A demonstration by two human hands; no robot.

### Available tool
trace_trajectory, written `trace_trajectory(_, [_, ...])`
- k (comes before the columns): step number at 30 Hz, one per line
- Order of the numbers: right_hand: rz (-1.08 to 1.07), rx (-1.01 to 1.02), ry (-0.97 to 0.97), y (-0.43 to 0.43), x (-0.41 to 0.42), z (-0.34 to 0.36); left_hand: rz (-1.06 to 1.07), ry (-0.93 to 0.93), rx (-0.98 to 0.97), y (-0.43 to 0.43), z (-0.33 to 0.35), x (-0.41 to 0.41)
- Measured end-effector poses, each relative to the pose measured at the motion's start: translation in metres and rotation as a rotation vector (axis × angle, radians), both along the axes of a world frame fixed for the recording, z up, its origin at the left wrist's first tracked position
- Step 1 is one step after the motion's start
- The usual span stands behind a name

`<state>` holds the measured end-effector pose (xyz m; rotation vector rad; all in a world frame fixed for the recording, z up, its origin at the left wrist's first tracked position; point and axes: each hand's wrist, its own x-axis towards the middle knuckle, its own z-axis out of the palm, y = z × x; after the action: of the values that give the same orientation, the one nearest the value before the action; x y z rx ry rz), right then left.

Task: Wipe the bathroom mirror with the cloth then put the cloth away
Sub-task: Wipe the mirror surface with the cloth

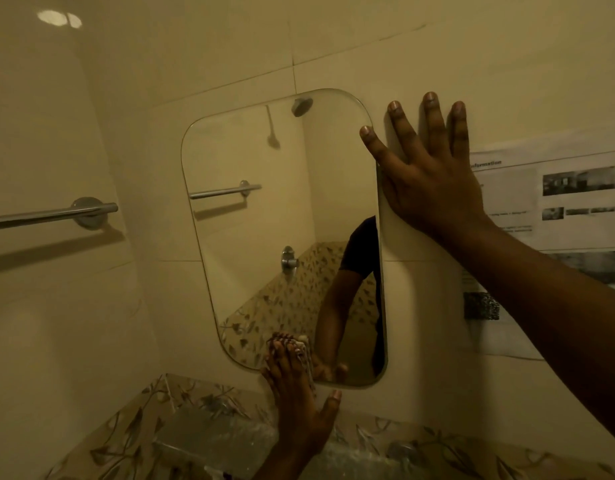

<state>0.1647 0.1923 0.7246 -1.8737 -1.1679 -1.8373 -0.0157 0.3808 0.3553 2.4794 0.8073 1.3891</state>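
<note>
- The left hand [295, 400] presses a small patterned cloth [301, 346] flat against the glass, fingers laid straight over it and the thumb [332, 401] splayed out to the right; the cloth is pinned under the fingers rather than pinched.
- Only a bunched, pale-and-dark edge of the cloth shows past the fingertips, at the lower part of the mirror near its bottom edge.
- The mirror [264, 209] is a frameless, round-cornered pane fixed to the tiled wall [368, 57]; its long axis runs up from the cloth and leans in this wide view, the top tilting left.
- The left forearm rises from below the grip, the hand pointing up the wall.
- Up and to the right of the cloth, the right hand [427, 174] lies open and flat on the wall, fingers spread and pointing up; its little finger reaches the mirror's right edge, and it holds nothing.
- The right forearm runs down and to the right out of view.
- Further right, behind that arm, a printed paper notice [555, 202] is stuck to the tiles.
- Far left of the grip, a chrome towel rail [56, 213] juts from the side wall; its reflection shows in the glass, along with a shower head and the person's arm.
- Below the grip runs a leaf-patterned tile band [195, 396], with a clear glass shelf [209, 441] in front of it.
</note>
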Motion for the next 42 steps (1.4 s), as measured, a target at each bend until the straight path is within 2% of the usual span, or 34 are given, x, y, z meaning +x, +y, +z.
trace_trajectory(4, [0.005, -0.007, 0.002, -0.001, -0.001, 0.001, -0.030, 0.008, -0.020, -0.040, 0.007, 0.021])
trace_trajectory(8, [0.011, -0.002, 0.004, -0.002, -0.001, 0.000, -0.045, 0.116, 0.079, -0.081, 0.004, 0.042])
trace_trajectory(13, [0.007, -0.006, 0.009, -0.001, 0.000, 0.001, 0.032, 0.231, 0.101, -0.116, 0.008, 0.070])
trace_trajectory(21, [0.010, -0.002, -0.001, -0.001, 0.001, 0.000, 0.024, 0.073, 0.317, -0.095, -0.007, 0.065])
trace_trajectory(23, [0.009, -0.001, -0.004, 0.000, 0.002, 0.000, 0.051, 0.016, 0.268, -0.080, -0.003, 0.058])
trace_trajectory(26, [0.017, -0.001, -0.004, 0.001, 0.002, 0.000, 0.104, -0.083, 0.087, -0.055, 0.013, 0.045])
trace_trajectory(33, [0.011, 0.005, -0.007, 0.001, 0.003, -0.001, 0.039, -0.387, -0.163, 0.025, 0.027, -0.006])
trace_trajectory(42, [0.016, -0.001, -0.012, 0.001, 0.004, -0.001, 0.080, -0.379, -0.204, 0.091, 0.054, -0.039])
